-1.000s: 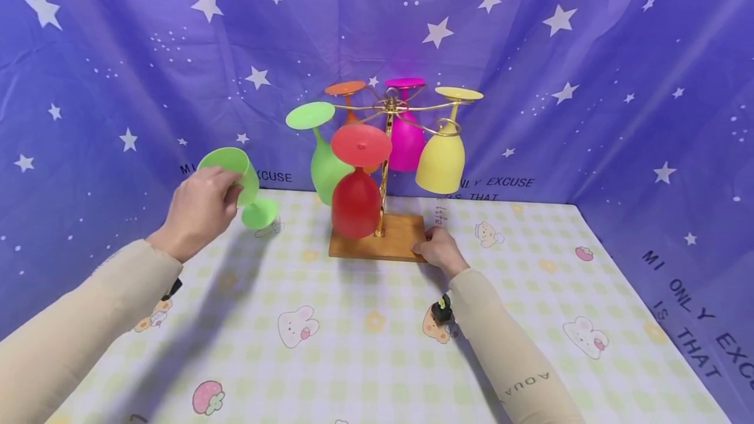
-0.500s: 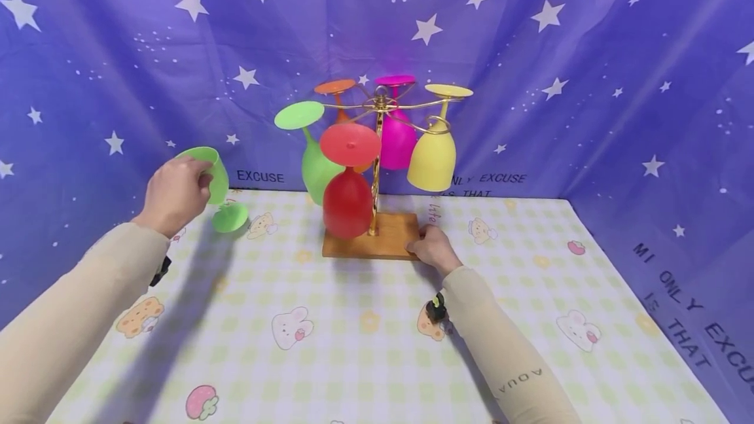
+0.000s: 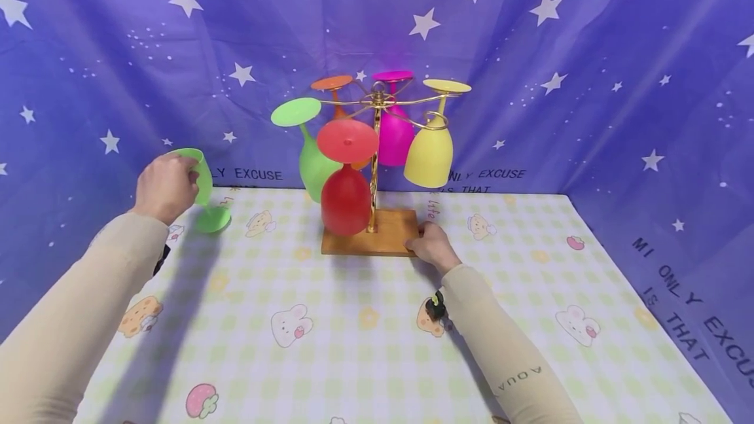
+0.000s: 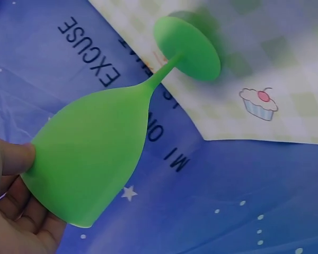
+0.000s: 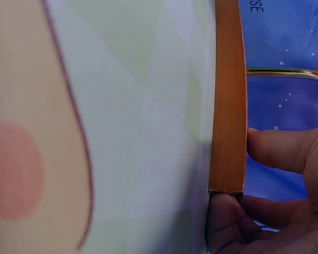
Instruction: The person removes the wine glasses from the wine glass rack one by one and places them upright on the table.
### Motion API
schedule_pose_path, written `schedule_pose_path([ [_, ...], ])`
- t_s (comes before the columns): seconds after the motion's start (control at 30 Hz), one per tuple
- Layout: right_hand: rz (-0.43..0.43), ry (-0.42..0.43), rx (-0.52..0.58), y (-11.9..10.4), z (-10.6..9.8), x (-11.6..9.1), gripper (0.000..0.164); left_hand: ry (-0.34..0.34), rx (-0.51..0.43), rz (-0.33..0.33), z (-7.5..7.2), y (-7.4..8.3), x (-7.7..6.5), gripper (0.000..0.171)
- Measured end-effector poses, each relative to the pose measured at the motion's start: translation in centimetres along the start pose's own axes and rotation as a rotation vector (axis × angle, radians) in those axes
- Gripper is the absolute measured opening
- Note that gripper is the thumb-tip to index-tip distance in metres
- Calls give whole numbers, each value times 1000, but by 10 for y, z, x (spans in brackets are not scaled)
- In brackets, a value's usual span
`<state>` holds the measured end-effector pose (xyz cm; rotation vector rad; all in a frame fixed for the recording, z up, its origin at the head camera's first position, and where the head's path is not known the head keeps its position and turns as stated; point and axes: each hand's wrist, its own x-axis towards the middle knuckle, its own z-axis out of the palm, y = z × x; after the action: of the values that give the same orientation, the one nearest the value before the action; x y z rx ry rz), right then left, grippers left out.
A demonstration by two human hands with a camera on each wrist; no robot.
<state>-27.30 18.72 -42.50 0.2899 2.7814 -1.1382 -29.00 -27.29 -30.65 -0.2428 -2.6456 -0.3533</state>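
Note:
My left hand pinches the rim of a light green goblet, thumb outside the bowl in the left wrist view. The goblet stands nearly upright, its foot at the table's back left; whether the foot touches the cloth I cannot tell. My right hand grips the right end of the wooden base of a gold glass rack, with the thumb on top and fingers against the end. Upside down on the rack hang a green goblet, a red goblet, and orange, magenta and yellow ones.
A checked cloth with cartoon prints covers the table. Blue star-patterned curtain hangs behind it and along both sides. The table's back left corner shows in the left wrist view.
My left hand has carried the green goblet leftward, away from the rack, and the goblet has come more upright. My right hand has stayed on the base. The head view has shifted slightly.

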Motion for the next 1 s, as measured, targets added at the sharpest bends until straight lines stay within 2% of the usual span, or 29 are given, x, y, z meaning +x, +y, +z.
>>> schedule_pose_path([
  [0.27,1,2,-10,-3,1,-1,51,8,22,19,6,-5,-1,17],
  [0.53,2,11,-21,-4,-1,-2,51,-8,28,-11,9,-5,3,17],
  [0.83,-10,12,-11,-4,0,-2,50,4,36,12,10,-4,2,14],
  [1.0,-8,8,-12,-4,-1,-2,49,13,19,-11,11,-3,1,21],
])
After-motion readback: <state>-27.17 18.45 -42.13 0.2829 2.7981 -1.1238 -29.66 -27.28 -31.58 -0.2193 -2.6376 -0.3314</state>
